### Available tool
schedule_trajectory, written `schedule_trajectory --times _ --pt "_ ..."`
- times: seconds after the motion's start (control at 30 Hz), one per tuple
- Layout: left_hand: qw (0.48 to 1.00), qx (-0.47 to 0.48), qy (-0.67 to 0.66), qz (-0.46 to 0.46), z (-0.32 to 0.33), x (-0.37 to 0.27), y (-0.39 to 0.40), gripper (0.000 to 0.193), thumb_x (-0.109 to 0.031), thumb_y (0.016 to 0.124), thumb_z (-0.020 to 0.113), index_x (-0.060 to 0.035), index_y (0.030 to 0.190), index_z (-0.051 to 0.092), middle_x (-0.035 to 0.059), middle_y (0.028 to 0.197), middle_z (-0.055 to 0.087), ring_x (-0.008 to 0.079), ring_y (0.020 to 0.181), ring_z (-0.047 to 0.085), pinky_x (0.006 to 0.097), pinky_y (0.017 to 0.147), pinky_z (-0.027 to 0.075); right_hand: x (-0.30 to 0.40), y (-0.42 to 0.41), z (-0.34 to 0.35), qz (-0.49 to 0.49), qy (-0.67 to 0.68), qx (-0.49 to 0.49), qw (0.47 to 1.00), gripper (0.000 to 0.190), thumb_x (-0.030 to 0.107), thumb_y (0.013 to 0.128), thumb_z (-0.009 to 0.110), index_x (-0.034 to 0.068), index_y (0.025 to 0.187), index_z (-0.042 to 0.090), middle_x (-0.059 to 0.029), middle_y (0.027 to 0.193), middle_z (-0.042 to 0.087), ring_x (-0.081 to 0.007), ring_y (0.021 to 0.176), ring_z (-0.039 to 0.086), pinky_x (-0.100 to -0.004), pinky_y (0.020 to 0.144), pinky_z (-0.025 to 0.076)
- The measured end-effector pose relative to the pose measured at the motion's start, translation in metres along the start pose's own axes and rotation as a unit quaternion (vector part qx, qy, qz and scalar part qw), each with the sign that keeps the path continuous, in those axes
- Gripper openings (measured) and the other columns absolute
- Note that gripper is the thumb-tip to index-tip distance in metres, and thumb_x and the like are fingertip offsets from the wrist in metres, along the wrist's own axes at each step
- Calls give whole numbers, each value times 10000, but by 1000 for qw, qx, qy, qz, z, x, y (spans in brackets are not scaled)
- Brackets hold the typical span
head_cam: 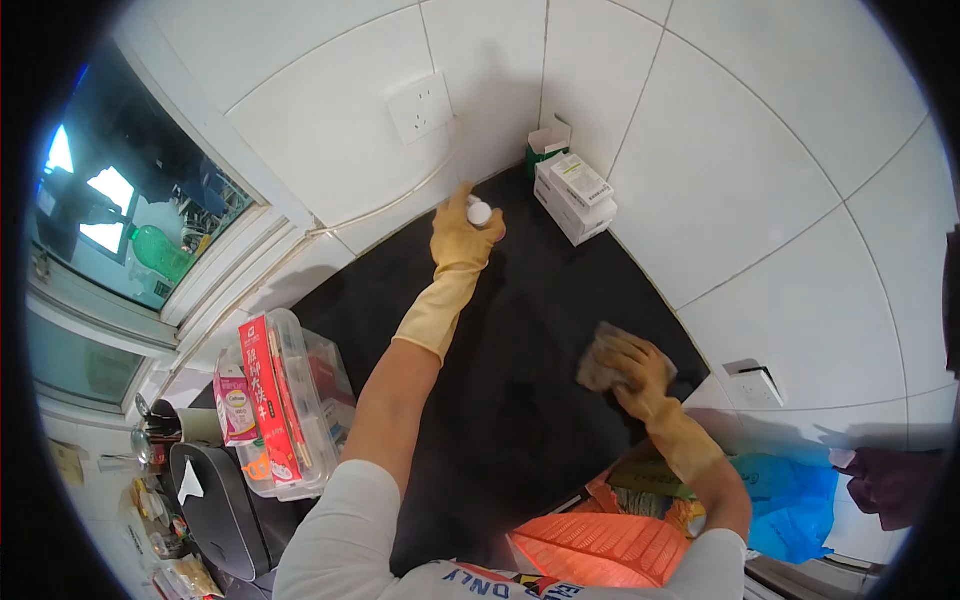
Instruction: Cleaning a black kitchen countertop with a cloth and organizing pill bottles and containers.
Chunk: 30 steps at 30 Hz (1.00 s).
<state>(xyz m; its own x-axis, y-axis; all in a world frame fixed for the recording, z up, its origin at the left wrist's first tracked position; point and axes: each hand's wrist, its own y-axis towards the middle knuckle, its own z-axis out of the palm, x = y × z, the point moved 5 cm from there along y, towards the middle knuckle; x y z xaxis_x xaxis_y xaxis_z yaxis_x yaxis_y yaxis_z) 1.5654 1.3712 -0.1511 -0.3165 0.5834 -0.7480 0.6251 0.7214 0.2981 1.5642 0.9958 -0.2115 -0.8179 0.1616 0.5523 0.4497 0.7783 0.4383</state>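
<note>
My left hand [463, 232], in a yellow rubber glove, grips a small bottle with a white cap [479, 214] near the back corner of the black countertop [495, 360]. Most of the bottle is hidden by the glove. My right hand [637, 371], gloved alike, presses a greyish-brown cloth [598, 360] on the counter near its right edge. Deep in the corner stand white cardboard boxes [574, 202], stacked, with an opened green and white carton [547, 146] behind them.
A clear plastic storage box [322, 375] with a red package [270, 397] on top stands at the left, beside a dark appliance [221, 510]. An orange basket [600, 547] and a blue plastic bag [787, 502] are at the lower right. Tiled walls [720, 202] bound the corner.
</note>
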Motion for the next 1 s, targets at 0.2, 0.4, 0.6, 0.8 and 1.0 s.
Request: schedule_trajectory --times 0.2,0.4,0.6,0.8,1.0 --pt "1000 -15 26 8 -5 17 0 686 -312 783 831 -141 1404 593 179 1173 637 369 1132 631 449 967 523 -31 171 101 24 -205 -42 977 744 163 722 763 216 1437 564 -94 1558 480 -321 1440 437 -527 1084 419" --pt "999 2 42 14 -7 10 -2 693 -309 778 831 -158 1410 589 175 1169 636 369 1128 632 448 965 523 -53 229 124 173 -239 -46 955 641 190 869 709 243 1480 522 -143 1577 461 -371 1414 469 -551 1116 408" --pt "999 17 20 40 -7 -2 -9 714 -368 745 832 -180 1395 602 140 1188 650 365 1143 628 463 964 529 -25 157 86 70 -181 -18 981 667 198 812 727 161 1454 548 -144 1548 495 -356 1414 476 -492 1126 414" --pt "999 -19 -43 -3 -20 -1 -58 658 -269 770 840 -148 1378 621 154 1160 644 349 1122 633 430 978 519 30 30 -25 88 -203 54 974 623 227 799 780 140 1390 604 -169 1458 578 -342 1351 549 -498 1052 463" --pt "996 -5 -84 -39 -63 -13 -120 659 -241 770 838 -124 1379 614 150 1158 635 347 1129 626 440 980 517 32 96 -60 323 -19 -41 945 827 343 823 856 -40 1458 489 -286 1372 608 -410 1302 584 -467 1116 448"
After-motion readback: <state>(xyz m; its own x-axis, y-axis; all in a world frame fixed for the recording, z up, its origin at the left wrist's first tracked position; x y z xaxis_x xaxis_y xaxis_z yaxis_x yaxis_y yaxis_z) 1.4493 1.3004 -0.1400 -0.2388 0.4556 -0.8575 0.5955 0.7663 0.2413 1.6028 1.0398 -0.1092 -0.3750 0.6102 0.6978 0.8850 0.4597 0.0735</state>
